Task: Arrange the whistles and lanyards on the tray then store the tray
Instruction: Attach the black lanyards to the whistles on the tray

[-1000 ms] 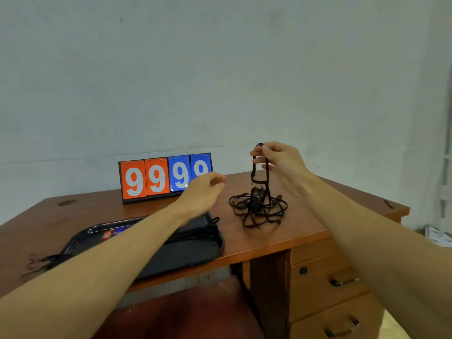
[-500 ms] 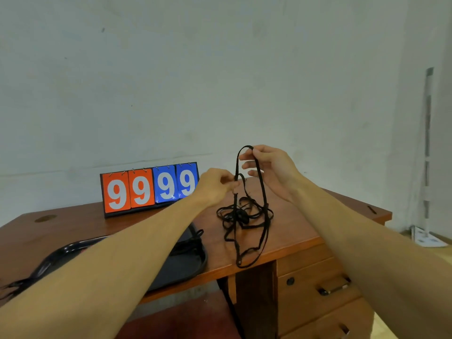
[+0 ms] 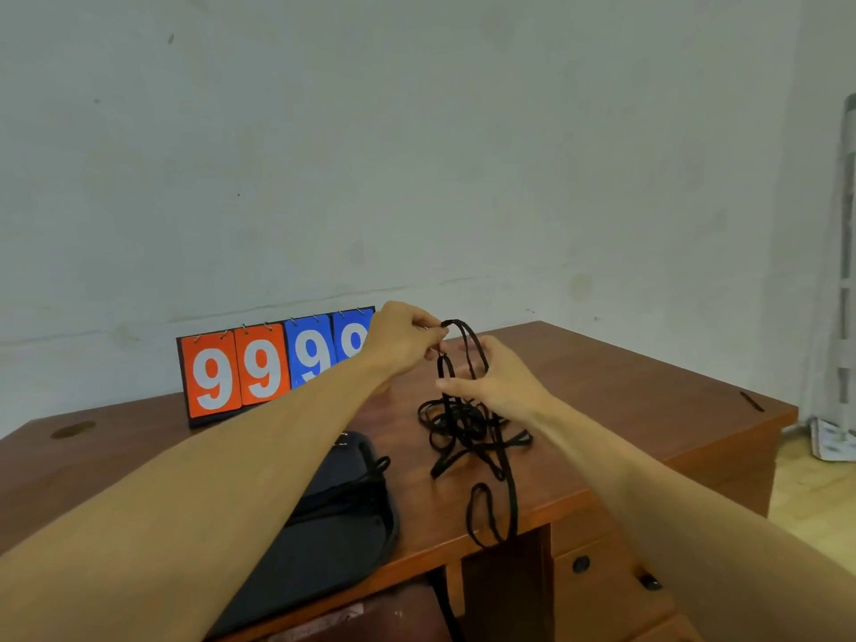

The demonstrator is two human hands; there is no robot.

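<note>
Filling the upper frame: pale plaster wall [image 3: 417, 155]. Below it, a brown wooden desk [image 3: 625, 400], drawers at lower right. Black tray [image 3: 333, 549], lower centre, partly under the left forearm. Flip scoreboard [image 3: 259, 368] reading 9999, centre left. Black lanyards [image 3: 468, 424], tangled on the desk right of the tray, one loop raised: left hand [image 3: 403, 340] pinches its top; right hand [image 3: 500, 382], fingers straight, touches the strands just below.

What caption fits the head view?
Left hand pinches tangled black lanyards, right hand among the strands, above the desk beside the tray.
</note>
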